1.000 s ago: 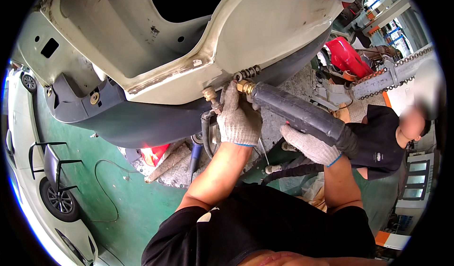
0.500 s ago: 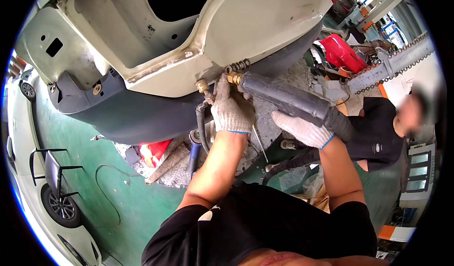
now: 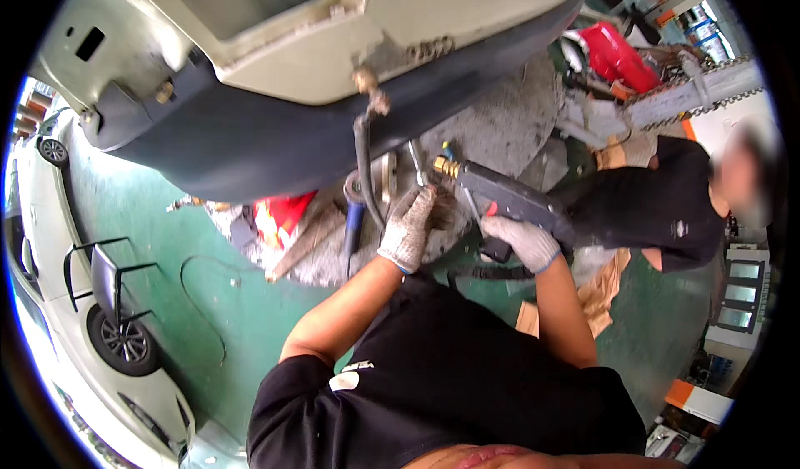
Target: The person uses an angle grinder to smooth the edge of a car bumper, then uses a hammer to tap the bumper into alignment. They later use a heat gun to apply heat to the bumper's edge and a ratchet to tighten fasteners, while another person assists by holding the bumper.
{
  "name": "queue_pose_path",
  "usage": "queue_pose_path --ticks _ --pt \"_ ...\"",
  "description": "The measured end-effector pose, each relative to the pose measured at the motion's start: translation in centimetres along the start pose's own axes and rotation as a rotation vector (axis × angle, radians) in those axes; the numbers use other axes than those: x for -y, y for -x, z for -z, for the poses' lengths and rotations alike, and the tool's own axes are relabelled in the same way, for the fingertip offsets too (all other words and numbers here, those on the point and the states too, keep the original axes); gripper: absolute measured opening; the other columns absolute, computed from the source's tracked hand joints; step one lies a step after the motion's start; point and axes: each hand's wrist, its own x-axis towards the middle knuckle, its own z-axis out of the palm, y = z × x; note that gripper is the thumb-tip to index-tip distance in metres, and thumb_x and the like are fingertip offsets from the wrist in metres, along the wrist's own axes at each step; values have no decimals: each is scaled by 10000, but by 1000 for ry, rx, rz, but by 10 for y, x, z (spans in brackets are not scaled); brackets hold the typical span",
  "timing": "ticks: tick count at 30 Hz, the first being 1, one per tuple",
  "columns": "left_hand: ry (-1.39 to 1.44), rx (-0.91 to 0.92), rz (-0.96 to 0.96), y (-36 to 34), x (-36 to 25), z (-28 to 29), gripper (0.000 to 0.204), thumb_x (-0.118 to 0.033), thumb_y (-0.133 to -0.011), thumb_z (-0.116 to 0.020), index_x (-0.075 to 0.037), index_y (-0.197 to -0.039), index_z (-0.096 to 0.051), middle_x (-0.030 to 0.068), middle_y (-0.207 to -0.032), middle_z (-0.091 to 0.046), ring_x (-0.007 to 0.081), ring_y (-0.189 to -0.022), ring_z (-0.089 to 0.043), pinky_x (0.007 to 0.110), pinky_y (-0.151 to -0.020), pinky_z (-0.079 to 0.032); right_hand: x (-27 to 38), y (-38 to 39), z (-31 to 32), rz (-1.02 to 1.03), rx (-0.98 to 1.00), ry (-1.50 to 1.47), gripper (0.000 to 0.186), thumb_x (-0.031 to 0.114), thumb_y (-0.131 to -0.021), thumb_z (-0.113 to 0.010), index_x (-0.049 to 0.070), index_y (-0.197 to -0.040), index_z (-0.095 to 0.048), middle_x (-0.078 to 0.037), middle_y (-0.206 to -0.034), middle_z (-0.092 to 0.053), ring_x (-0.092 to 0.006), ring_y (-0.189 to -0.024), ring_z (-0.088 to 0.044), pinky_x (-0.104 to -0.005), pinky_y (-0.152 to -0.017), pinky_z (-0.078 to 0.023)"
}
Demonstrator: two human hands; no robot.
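My right hand (image 3: 527, 241), in a pale knit glove, grips a black gun-shaped tool (image 3: 521, 201) with a brass tip. The tool points left, below the vehicle panel (image 3: 283, 65) and apart from it. Low over the grey round surface, my gloved left hand (image 3: 407, 232) has its fingers closed at the near end of a silver metal rod (image 3: 417, 159); the fingertips are partly blurred. A brass clamp (image 3: 367, 82) with a black cable (image 3: 362, 148) hangs on the panel's lower edge. Several metal rings (image 3: 429, 48) sit in a row on the panel.
A blue-handled tool (image 3: 353, 227) and a red-and-white piece (image 3: 283, 217) lie on the round surface (image 3: 533, 102). A person in black (image 3: 667, 207) is close on the right, by a chain-wrapped beam (image 3: 708, 98). A chair (image 3: 108, 281) and white car (image 3: 62, 336) stand left.
My left hand has left the brass clamp and moved down to the rod. The black tool has come away from the panel's edge, down and toward me. The panel sits higher in view.
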Motion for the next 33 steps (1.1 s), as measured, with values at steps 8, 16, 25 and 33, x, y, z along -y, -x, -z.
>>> queue_pose_path --ticks 8,16,25,33 --pt "-338 -514 423 103 61 167 244 -289 -1015 -637 -49 -1051 -661 31 -868 -666 130 -689 -600 283 -622 -482 -198 -184 -90 -328 -1 75 690 560 -911 -580 23 -1339 -647 -205 -1393 -641 -299 -1320 -579 -403 -1059 -445" --pt "-181 -965 265 185 56 261 226 -256 -1001 -656 -43 -1057 -607 64 -866 -651 154 -663 -598 292 -606 -504 -127 -315 -147 -444 -236 -771 349 314 -916 -769 104 -1187 -701 -73 -1202 -669 -183 -1049 -665 -352 -867 -622" --pt "-389 -1052 574 201 88 325 231 -275 -991 -643 -58 -1043 -584 57 -806 -617 168 -613 -605 312 -557 -524 -166 -224 -201 -351 60 -676 330 347 -945 -753 43 -1054 -685 -52 -915 -704 -155 -780 -669 -323 -694 -591" --pt "-610 -971 651 194 73 351 252 -301 -988 -635 -75 -1093 -602 74 -881 -684 196 -669 -656 354 -604 -554 -347 -110 -184 -504 -320 -471 222 241 -854 -640 35 -810 -712 -63 -686 -678 -168 -628 -655 -331 -567 -495"
